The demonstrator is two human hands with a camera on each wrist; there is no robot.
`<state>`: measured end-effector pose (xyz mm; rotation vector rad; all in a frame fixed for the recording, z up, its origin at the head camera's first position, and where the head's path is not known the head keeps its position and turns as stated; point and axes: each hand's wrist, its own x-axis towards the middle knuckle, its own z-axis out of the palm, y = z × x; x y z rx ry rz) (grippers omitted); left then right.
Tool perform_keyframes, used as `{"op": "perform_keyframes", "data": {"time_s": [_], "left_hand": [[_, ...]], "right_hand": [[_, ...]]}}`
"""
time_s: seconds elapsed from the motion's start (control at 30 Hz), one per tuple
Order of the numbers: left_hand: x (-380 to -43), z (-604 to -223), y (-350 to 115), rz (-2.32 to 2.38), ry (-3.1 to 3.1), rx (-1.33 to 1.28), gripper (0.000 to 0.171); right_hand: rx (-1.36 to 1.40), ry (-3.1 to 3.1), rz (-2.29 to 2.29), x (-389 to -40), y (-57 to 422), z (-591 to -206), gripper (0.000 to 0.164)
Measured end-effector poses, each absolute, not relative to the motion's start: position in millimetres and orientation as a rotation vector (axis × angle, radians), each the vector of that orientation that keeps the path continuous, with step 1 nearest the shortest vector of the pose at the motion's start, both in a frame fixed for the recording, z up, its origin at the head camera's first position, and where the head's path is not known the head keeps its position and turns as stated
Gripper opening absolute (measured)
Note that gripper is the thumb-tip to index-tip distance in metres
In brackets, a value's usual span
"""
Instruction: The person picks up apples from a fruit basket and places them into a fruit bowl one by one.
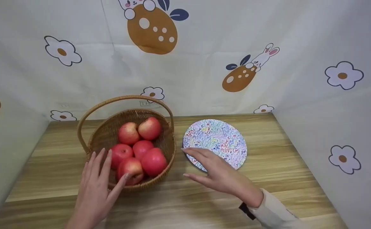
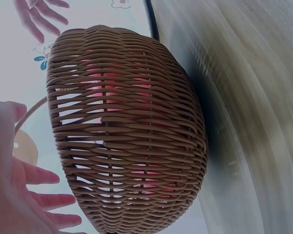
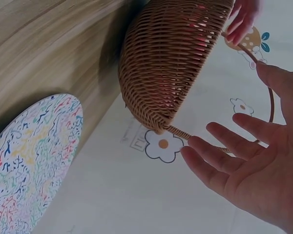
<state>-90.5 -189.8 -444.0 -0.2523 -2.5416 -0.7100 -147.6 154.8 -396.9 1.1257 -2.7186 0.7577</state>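
A brown wicker basket (image 1: 169, 165) with an arched handle (image 1: 124, 98) stands on the wooden table, holding several red apples (image 1: 153, 161). My left hand (image 1: 94, 186) is over the basket's front left rim, fingers spread, gripping nothing. In the left wrist view the basket's woven side (image 2: 127, 131) shows near the extended left fingers (image 2: 49, 200). My right hand (image 1: 218, 171) is held over the near left part of a round multicoloured patterned board (image 1: 218, 136), to the basket's right. Its fingers are extended with nothing in them, as the right wrist view also shows.
The wood-grain table (image 1: 268, 143) is bounded by pale cloth walls (image 1: 204, 57) at the back and both sides, printed with flowers and rabbits. A dark band (image 1: 246, 211) sits at my right wrist, by the light sleeve (image 1: 273, 210).
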Motion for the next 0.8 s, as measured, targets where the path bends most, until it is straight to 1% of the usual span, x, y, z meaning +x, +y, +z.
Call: {"op": "perform_keyframes", "data": {"time_s": [0.33, 0.8], "left_hand": [[-88, -445, -192, -0.842, -2.515, -0.106, 0.076], [-89, -447, -197, -0.950, -2.509, 0.083, 0.081]], "right_hand": [[1.188, -2.684, 0.805, -157, 140, -397, 0.063], [1.209, -2.749, 0.864, -168, 122, -397, 0.064]]}}
